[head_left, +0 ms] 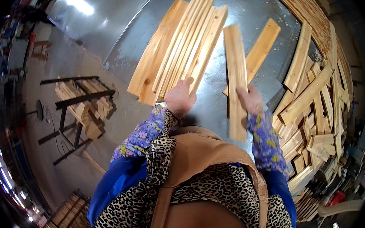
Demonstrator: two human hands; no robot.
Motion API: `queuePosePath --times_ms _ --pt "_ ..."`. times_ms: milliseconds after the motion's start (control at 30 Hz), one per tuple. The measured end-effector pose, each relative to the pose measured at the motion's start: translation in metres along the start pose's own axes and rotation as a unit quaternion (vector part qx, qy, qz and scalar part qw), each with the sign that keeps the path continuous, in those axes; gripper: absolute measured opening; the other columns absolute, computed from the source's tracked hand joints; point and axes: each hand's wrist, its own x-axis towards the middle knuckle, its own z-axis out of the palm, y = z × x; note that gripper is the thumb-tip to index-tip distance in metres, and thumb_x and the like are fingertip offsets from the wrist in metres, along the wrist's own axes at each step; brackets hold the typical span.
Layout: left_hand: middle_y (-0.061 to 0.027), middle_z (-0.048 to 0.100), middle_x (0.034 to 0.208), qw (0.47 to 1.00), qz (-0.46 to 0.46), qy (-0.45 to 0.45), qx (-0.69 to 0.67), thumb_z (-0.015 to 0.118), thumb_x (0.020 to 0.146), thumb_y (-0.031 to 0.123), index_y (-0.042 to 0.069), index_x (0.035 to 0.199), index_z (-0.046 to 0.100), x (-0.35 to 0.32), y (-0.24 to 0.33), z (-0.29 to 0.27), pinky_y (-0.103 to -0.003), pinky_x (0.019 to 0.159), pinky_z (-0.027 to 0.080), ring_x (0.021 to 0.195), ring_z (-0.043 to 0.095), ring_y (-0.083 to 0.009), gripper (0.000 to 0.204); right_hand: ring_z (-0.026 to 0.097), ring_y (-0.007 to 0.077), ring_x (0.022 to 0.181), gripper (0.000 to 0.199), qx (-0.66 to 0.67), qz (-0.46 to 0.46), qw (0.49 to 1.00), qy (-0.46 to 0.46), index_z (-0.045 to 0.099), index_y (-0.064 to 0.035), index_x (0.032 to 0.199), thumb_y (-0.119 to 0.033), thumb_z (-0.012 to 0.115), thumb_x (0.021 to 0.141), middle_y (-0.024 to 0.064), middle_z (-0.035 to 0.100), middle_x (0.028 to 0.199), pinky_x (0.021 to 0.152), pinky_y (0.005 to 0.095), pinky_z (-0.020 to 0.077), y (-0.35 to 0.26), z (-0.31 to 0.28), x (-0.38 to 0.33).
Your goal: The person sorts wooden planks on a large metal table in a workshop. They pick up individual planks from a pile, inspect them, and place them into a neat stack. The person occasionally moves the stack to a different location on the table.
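My left hand (181,100) is closed at the near end of a row of narrow wooden slats (187,41), which stand side by side on the metal table. A wider flat board (156,52) lies along their left side. To the right, my right hand (252,100) grips the edge of a wooden board (236,71), slightly blurred and held at a slant over the table. Beneath and beyond it, another board (262,49) lies diagonally on the metal. The fingers under the held board are hidden.
A large heap of loose boards (306,98) fills the table's right side. On the floor at left, a dark metal rack (69,103) holds stacked wood pieces, with a small wooden stool (41,50) farther off. Another wood stack (69,214) stands at lower left.
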Motion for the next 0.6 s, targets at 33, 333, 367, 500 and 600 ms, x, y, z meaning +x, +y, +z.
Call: queuePosePath --times_ms 33,333,367,500,600 --pt "-0.0277 0.066 0.135 1.000 -0.005 -0.013 0.002 0.066 0.101 0.031 0.010 0.150 0.056 0.000 0.004 -0.005 -0.058 0.099 0.057 0.114 0.071 -0.0477 0.053 0.078 0.0364 0.111 0.064 0.027 -0.003 1.000 0.012 0.075 -0.0040 0.136 -0.055 0.068 0.099 0.0241 0.080 0.119 0.098 0.0454 0.0584 -0.020 0.012 0.022" --pt "-0.0241 0.057 0.153 0.952 0.208 0.131 0.183 0.066 0.090 0.013 0.013 0.148 0.063 0.025 -0.015 0.038 -0.063 0.130 0.028 0.150 0.047 -0.0427 0.058 0.052 0.0451 0.150 0.092 -0.232 -0.033 0.954 0.186 0.058 -0.0080 0.156 -0.067 0.076 0.088 0.0268 0.060 0.157 0.126 0.0506 0.0422 -0.079 0.032 0.065" --pt "-0.0236 0.056 0.155 0.954 0.206 0.114 0.185 0.063 0.091 0.012 0.014 0.150 0.063 0.027 -0.012 0.036 -0.063 0.131 0.026 0.152 0.046 -0.0418 0.058 0.049 0.0451 0.152 0.095 -0.225 0.005 0.934 0.278 0.055 -0.0105 0.158 -0.067 0.079 0.084 0.0269 0.056 0.160 0.126 0.0518 0.0415 -0.037 0.032 0.077" --pt "-0.0239 0.057 0.158 0.956 0.178 0.100 0.212 0.058 0.096 0.013 0.016 0.149 0.065 0.021 -0.015 0.032 -0.065 0.131 0.026 0.153 0.047 -0.0419 0.053 0.055 0.0453 0.145 0.087 -0.146 0.101 0.946 0.270 0.053 -0.0057 0.154 -0.045 0.084 0.082 0.0292 0.061 0.146 0.120 0.0540 0.0484 -0.002 0.024 0.070" --pt "-0.0249 0.058 0.156 0.959 0.171 0.086 0.208 0.060 0.097 0.016 0.015 0.146 0.067 0.022 -0.033 0.013 -0.066 0.129 0.029 0.151 0.049 -0.0435 0.050 0.074 0.0395 0.121 0.081 0.170 0.008 0.983 0.063 0.053 0.0050 0.153 -0.014 0.082 0.080 0.0343 0.066 0.140 0.106 0.0513 0.0612 -0.047 0.024 -0.005"
